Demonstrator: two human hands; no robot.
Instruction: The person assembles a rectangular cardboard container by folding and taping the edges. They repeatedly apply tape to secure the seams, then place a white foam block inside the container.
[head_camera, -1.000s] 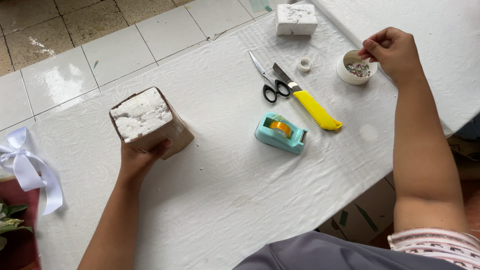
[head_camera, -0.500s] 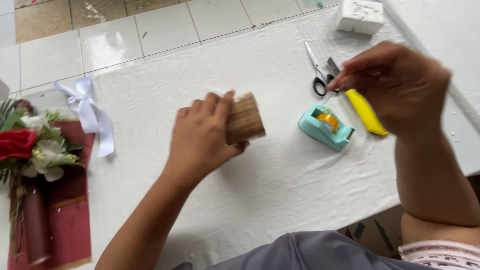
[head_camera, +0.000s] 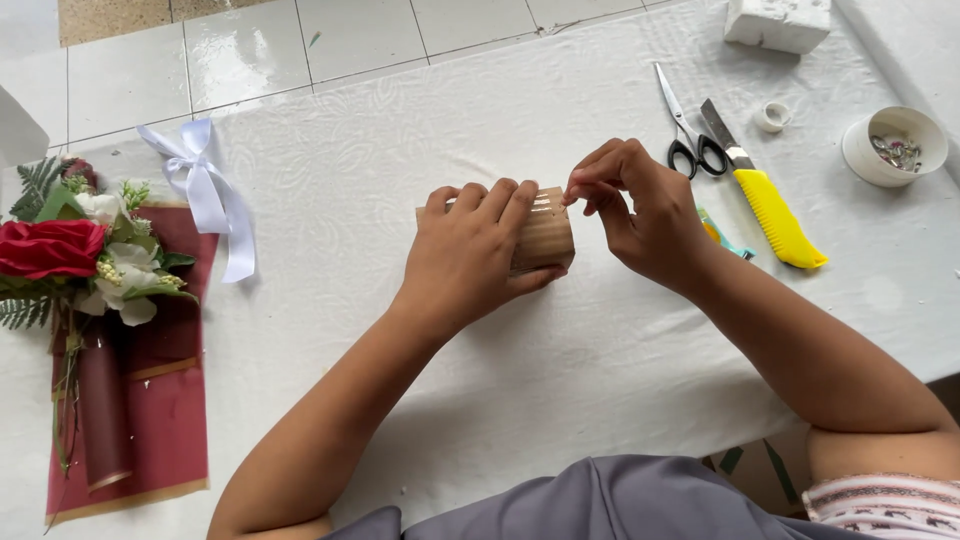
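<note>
My left hand (head_camera: 470, 255) grips a small brown corrugated-cardboard box (head_camera: 545, 238) lying on the white tablecloth (head_camera: 400, 170) in the middle of the table. My right hand (head_camera: 640, 210) has its fingertips pinched together at the box's upper right edge; whatever is between them is too small to see. A teal tape dispenser (head_camera: 722, 238) is mostly hidden behind my right wrist.
Black-handled scissors (head_camera: 688, 130) and a yellow-handled knife (head_camera: 768, 205) lie to the right, with a small white ring (head_camera: 771, 117), a white bowl of small bits (head_camera: 893, 146) and a white foam block (head_camera: 778, 22). At left lie a flower bouquet (head_camera: 70, 260) on maroon paper and a white ribbon bow (head_camera: 205, 190).
My right hand left the white bowl and came to the box's edge with pinched fingers. My left hand tipped the box onto its side. The view shifted left, showing the bouquet.
</note>
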